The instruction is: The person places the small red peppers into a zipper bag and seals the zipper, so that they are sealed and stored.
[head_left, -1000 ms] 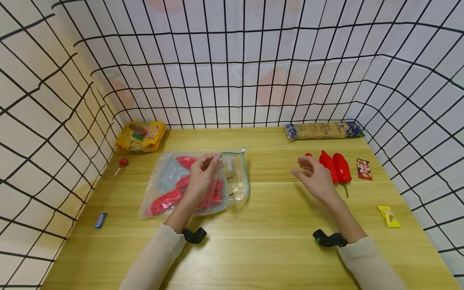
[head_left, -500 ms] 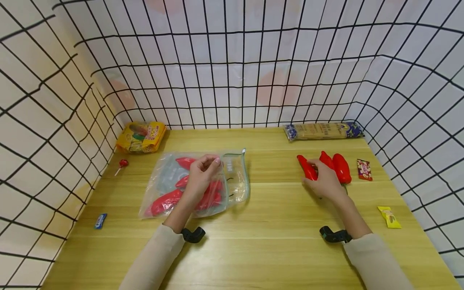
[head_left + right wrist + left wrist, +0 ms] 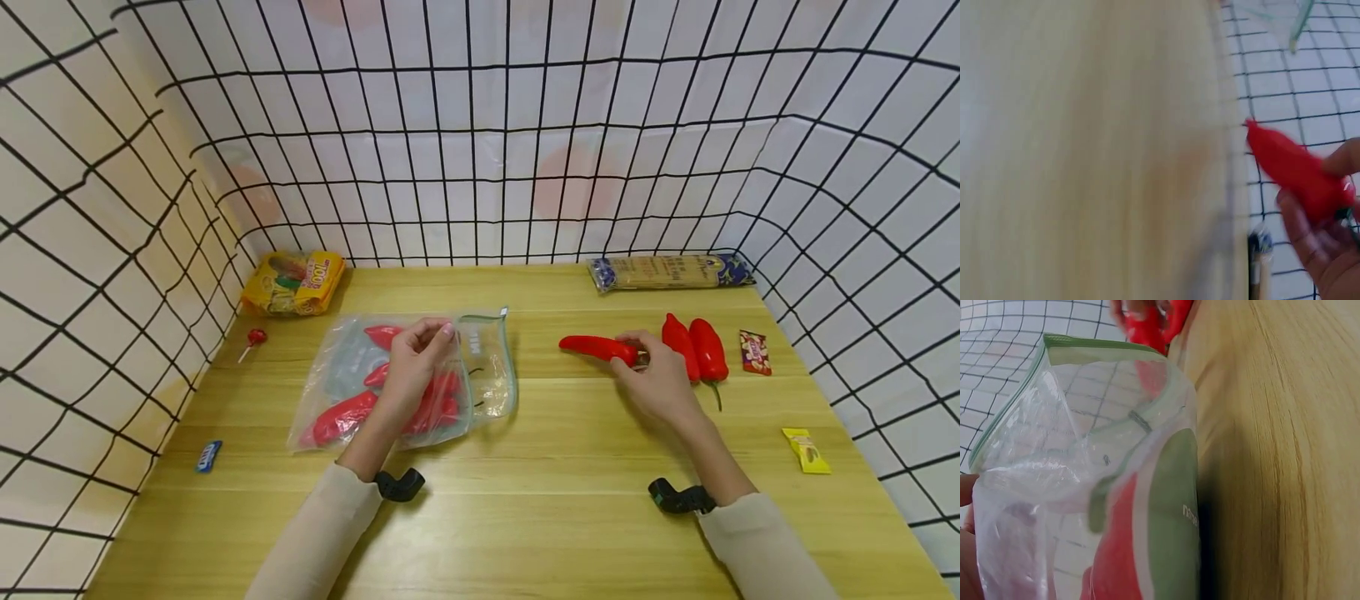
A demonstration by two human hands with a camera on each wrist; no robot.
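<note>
A clear zip bag [image 3: 491, 375] with a green-edged mouth lies at centre left, its mouth facing right. Several red chili peppers [image 3: 341, 419] show through its plastic. My left hand [image 3: 414, 360] pinches the bag's upper rim between thumb and fingers; in the left wrist view the bag [image 3: 1066, 462] gapes at its mouth. My right hand [image 3: 660, 379] grips a red chili pepper [image 3: 592, 346] by its stem end, tip pointing left toward the bag. In the right wrist view that pepper [image 3: 1294, 169] sits between thumb and fingers. Two more red peppers [image 3: 705, 350] lie just right of this hand.
A yellow snack packet [image 3: 292, 283] and a red lollipop [image 3: 257, 337] lie at the back left, a small blue candy [image 3: 208, 456] nearer. On the right are a noodle pack [image 3: 671, 272], a red-brown sachet [image 3: 754, 352] and a yellow candy [image 3: 806, 450]. Black-gridded walls [image 3: 480, 133] border the table.
My right hand reached the leftmost loose pepper, took hold of it and swung it leftward, away from the other two. The left hand and the bag have stayed in place.
</note>
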